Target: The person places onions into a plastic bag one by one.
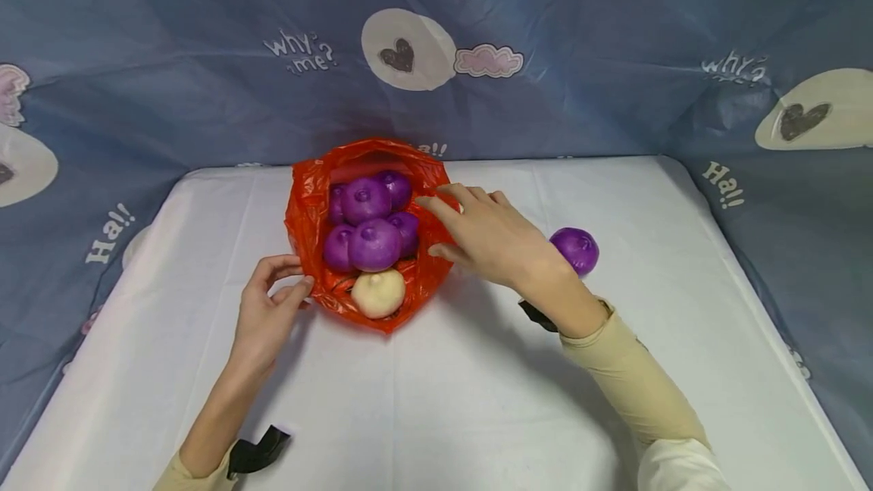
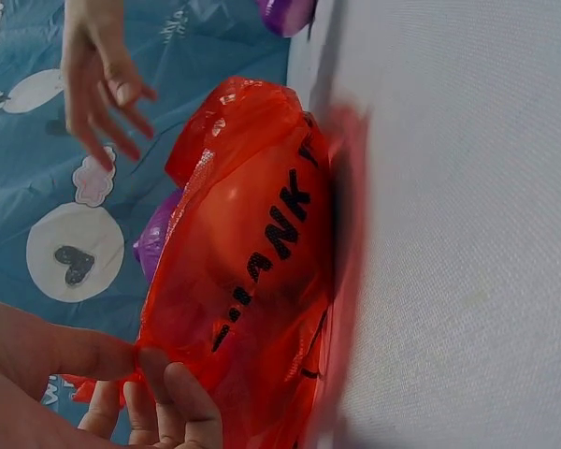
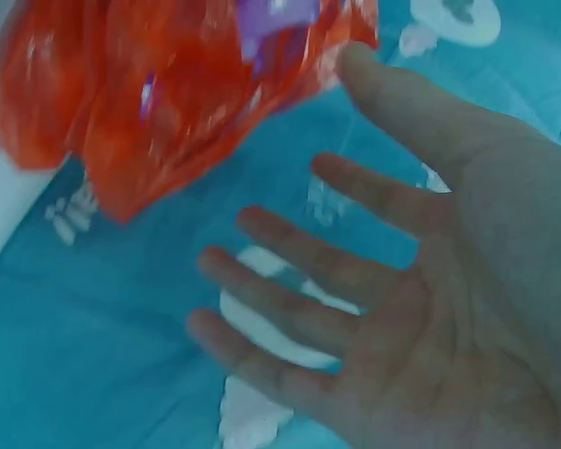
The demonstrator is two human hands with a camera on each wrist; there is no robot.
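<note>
A red plastic bag (image 1: pixel 310 211) stands on the table with its mouth open upward. Inside lie several glossy purple onion-shaped pieces (image 1: pixel 375 245), each with a small knob on top, and one cream-white piece (image 1: pixel 378 294) of like shape at the near side. At the bag's left rim my left hand (image 1: pixel 266 317) pinches the plastic between thumb and fingers; the left wrist view shows black lettering on the bag wall. My right hand (image 1: pixel 494 237) holds nothing, fingers spread beside the bag's right rim. Another purple piece (image 1: pixel 576 250) lies on the table, partly behind the right forearm.
White cloth covers the table (image 1: pixel 436 415). A blue printed sheet (image 1: pixel 546 120) rises behind it and along both sides. Black straps (image 1: pixel 259 451) show at the wrists.
</note>
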